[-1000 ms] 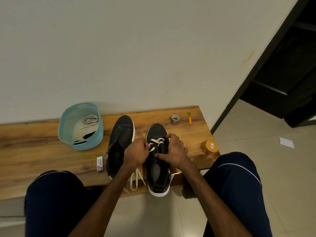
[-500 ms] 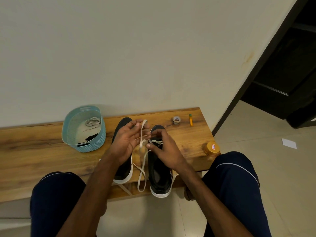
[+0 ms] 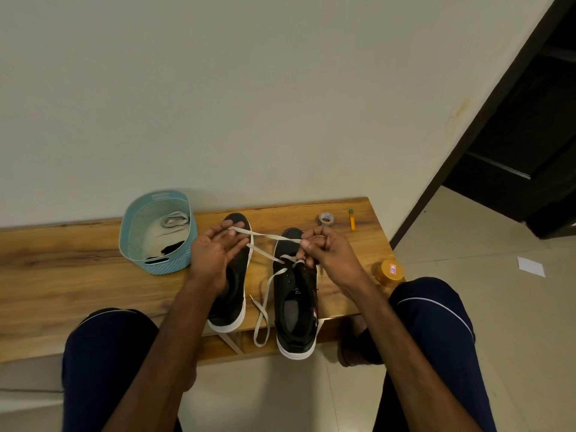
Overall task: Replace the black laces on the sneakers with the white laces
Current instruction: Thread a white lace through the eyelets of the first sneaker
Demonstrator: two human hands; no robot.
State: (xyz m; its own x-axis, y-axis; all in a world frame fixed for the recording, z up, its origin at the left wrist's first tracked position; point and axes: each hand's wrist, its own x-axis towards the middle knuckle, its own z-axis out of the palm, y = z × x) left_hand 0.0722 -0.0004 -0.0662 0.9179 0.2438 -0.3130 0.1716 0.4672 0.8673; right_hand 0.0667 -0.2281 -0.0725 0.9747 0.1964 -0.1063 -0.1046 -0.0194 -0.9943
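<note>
Two black sneakers stand side by side on the table (image 3: pixel 78 269). A white lace (image 3: pixel 268 235) goes through the front holes of the right sneaker (image 3: pixel 296 310) and stretches between both hands. The left hand (image 3: pixel 215 254), palm up over the left sneaker (image 3: pixel 235 307), holds it with curled fingers. The right hand (image 3: pixel 330 254) pinches it above the toe. One end hangs over the table edge. A blue basket (image 3: pixel 174 265) beside the left sneaker holds more laces.

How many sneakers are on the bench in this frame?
2. The left sneaker lies partly under the left hand; the right sneaker stands beside it on the bench, under the right hand, with the white lace threaded through it. No others show.
</note>
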